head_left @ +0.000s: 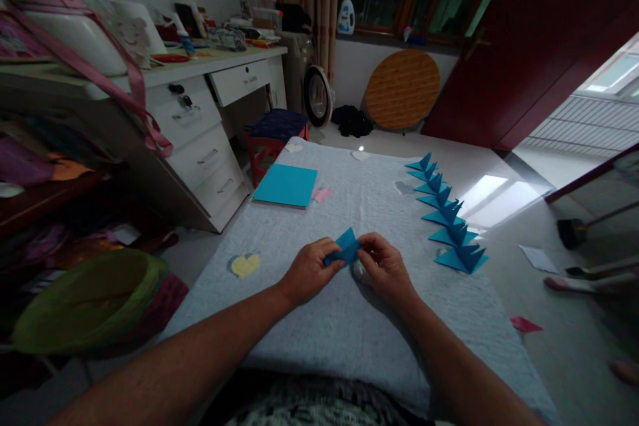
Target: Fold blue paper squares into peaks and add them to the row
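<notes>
A small folded piece of blue paper is held up between my two hands, just above the cloth-covered table. My left hand pinches its left side between thumb and fingers. At its right edge, the fingertips of my right hand are closed on the paper. Farther back on the left lies a stack of square blue paper. Along the table's right side runs a row of several folded blue paper pieces with pointed tips.
Left of the table stand a green mesh basket and a white desk with drawers. A red stool with a dark cushion is behind the table. On the floor to the right are a pink paper piece and a person's foot.
</notes>
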The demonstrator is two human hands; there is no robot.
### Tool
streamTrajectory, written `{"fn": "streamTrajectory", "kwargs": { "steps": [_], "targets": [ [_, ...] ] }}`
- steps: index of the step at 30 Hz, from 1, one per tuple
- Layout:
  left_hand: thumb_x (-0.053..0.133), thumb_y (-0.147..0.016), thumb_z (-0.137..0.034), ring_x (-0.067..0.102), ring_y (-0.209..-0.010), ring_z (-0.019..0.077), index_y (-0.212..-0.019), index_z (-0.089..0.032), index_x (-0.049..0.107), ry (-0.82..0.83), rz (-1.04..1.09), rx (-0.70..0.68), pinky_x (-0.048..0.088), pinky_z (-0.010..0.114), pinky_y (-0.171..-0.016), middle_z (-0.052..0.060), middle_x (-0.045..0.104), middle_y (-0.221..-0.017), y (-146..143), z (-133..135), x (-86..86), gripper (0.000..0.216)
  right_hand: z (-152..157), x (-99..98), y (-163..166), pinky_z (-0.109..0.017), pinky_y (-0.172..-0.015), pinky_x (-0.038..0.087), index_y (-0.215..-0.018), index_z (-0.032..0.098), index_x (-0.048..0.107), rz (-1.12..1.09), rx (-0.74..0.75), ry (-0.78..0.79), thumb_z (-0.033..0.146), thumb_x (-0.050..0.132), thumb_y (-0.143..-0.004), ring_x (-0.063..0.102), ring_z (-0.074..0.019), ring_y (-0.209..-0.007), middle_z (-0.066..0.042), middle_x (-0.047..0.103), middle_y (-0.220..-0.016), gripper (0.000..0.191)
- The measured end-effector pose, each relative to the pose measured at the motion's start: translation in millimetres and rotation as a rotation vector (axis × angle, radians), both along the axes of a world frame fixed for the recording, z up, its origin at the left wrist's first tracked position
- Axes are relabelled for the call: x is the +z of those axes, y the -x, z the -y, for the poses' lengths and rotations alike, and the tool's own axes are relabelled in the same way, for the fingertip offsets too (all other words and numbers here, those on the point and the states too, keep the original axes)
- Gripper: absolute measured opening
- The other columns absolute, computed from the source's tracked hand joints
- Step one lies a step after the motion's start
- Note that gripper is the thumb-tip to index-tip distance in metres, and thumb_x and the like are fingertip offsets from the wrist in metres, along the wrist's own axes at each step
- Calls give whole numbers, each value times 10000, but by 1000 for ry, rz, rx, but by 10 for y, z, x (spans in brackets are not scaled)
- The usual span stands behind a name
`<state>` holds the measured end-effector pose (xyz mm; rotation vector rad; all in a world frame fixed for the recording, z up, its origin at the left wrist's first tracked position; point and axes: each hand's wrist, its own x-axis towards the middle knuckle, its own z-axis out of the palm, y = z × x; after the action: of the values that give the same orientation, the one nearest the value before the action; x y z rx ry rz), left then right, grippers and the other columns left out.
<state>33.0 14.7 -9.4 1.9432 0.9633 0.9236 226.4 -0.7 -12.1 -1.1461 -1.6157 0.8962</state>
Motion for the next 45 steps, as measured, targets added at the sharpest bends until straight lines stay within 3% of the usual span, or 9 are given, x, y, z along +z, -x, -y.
{"fn": "streamTrajectory", "kwargs": {
  "steps": [5, 8, 12, 17, 21, 27, 35, 41, 45],
  "targets": [
    [619, -903, -218, 553, -775, 144, -878, -176, 660, -16, 79, 35, 397, 263, -729, -5, 585, -811, 11, -35, 10, 64, 2, 20, 2, -228, -573, 468, -918, 223, 659, -84, 22, -1, 241, 617, -825, 563, -130, -775, -62, 548, -1067, 103],
    [630, -899, -222, 545, -764, 141, -875, -176, 663, -31, 74, 15, 397, 258, -719, -8, 574, -800, 5, -66, 11, 62, 9, -2, 14, -213, -452, 384, -906, 226, 621, -195, 89, 167, 302, 587, -869, 481, -85, -547, -10, 570, -860, 91],
    [636, -898, -219, 541, -745, 135, -831, -174, 668, -43, 55, -40, 397, 250, -705, -12, 563, -773, -7, -99, 24, 87, 16, -7, 33, -214, -414, 314, -891, 231, 573, -268, 111, 295, 342, 553, -900, 388, -85, -432, 79, 425, -572, 113],
    [627, -908, -214, 547, -748, 138, -886, -188, 712, -76, 77, 8, 405, 251, -698, -4, 568, -783, 6, -97, 69, 91, 7, 3, 33, -252, -604, 475, -1057, 252, 617, -185, -92, 88, 291, 598, -867, 568, -134, -726, -9, 593, -909, 194],
    [641, -898, -207, 526, -726, 134, -873, -181, 714, -115, 88, 81, 401, 247, -671, -3, 542, -771, 14, -88, 77, 81, 1, -18, 14, -254, -610, 472, -1011, 246, 614, -194, -258, 39, 309, 635, -861, 583, -149, -760, -5, 604, -868, 165],
    [646, -893, -216, 544, -741, 131, -926, -197, 719, -159, 69, 66, 417, 243, -668, 6, 550, -826, 22, -98, 11, 83, 17, 4, 36, -249, -556, 465, -861, 215, 649, -201, -196, 88, 325, 669, -848, 561, -122, -596, 17, 614, -709, 112],
    [651, -838, -146, 591, -795, 148, -899, -210, 738, -146, 25, 52, 460, 256, -703, 12, 576, -854, 15, -98, 3, 124, 41, 30, 78, -254, -559, 481, -875, 220, 671, -162, -143, 47, 298, 641, -871, 577, -127, -599, 5, 635, -723, 83],
    [665, -821, -138, 597, -781, 148, -894, -201, 740, -156, 29, 33, 452, 256, -690, 19, 578, -862, 4, -90, -11, 122, 42, 84, 112, -268, -630, 475, -831, 228, 664, -57, -134, -121, 199, 613, -875, 589, -145, -729, -11, 614, -790, 74],
    [657, -813, -134, 586, -744, 140, -858, -197, 718, -115, 60, 24, 440, 248, -675, 8, 579, -825, 2, -87, 1, 99, 66, 129, 126, -286, -675, 499, -937, 240, 694, 33, -86, -255, 143, 533, -897, 607, -160, -810, -33, 611, -880, 193]
  ]
}}
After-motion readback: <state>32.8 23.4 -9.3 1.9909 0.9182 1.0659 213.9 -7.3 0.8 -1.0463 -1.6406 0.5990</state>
